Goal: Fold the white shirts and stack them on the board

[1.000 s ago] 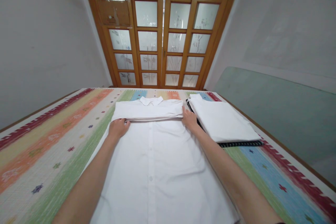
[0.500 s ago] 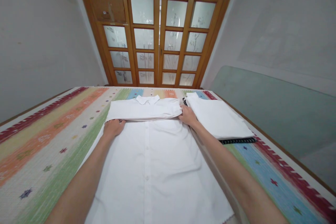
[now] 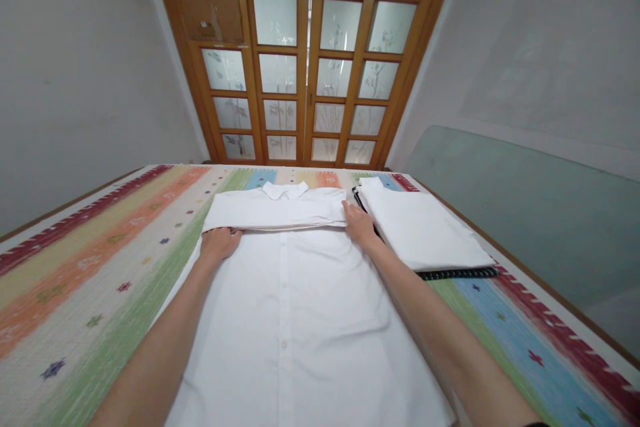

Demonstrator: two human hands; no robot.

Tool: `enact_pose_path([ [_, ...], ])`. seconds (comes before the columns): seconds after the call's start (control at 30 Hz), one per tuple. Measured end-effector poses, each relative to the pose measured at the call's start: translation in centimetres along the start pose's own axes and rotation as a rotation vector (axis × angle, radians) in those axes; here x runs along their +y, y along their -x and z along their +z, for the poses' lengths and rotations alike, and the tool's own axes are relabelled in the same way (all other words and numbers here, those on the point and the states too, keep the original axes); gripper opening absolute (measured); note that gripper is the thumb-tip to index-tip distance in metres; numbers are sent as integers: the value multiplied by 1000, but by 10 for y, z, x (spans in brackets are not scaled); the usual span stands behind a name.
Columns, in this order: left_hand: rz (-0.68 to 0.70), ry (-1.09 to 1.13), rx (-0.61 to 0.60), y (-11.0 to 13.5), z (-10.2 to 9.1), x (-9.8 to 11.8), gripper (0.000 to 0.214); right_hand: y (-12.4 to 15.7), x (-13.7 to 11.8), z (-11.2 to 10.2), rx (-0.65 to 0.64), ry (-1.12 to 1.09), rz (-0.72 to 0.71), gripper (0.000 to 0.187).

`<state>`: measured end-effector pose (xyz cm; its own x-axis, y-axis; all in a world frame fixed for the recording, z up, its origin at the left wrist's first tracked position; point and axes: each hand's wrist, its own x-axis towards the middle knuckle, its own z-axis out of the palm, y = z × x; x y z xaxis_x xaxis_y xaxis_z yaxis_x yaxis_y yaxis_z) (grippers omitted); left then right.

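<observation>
Currently, white shirt (image 3: pixel 253 320) is lying front-up on striped cloth (image 3: pixel 127 233), collar (image 3: pixel 273 191) pointing away | left hand (image 3: pixel 219 244) is touching the near edge of the folded band (image 3: pixel 275 211), fingertips hiding; right hand (image 3: pixel 357 221) is touching its right end | grip: cannot tell whether either is clamping | folded white garment (image 3: pixel 425 227) is lying rightward.

Live now: bare L hand (image 3: pixel 220 242), bare R hand (image 3: pixel 358 222), L forearm (image 3: pixel 167 327) & R forearm (image 3: pixel 435 323) uncovered too, tapering twd wrists; btm edge, R side, dark sliver (image 3: pixel 538 424), poss. sleeve, too small to tell.
</observation>
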<state>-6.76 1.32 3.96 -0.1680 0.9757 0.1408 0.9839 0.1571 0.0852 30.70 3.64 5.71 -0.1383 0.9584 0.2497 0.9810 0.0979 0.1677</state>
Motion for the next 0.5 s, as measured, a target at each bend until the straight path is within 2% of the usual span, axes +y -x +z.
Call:
enact_pose_path([
  [0.33,-17,-24,-61,0,-3,1,67,-1,0,5,-13,-74,87,55],
  [0.43,-21,-25,-62,1,-5,3,65,-6,5,2,-65,-139,113,53],
  [0.5,-22,-26,-66,3,-6,4,65,-13,12,-1,-132,-180,82,54],
])
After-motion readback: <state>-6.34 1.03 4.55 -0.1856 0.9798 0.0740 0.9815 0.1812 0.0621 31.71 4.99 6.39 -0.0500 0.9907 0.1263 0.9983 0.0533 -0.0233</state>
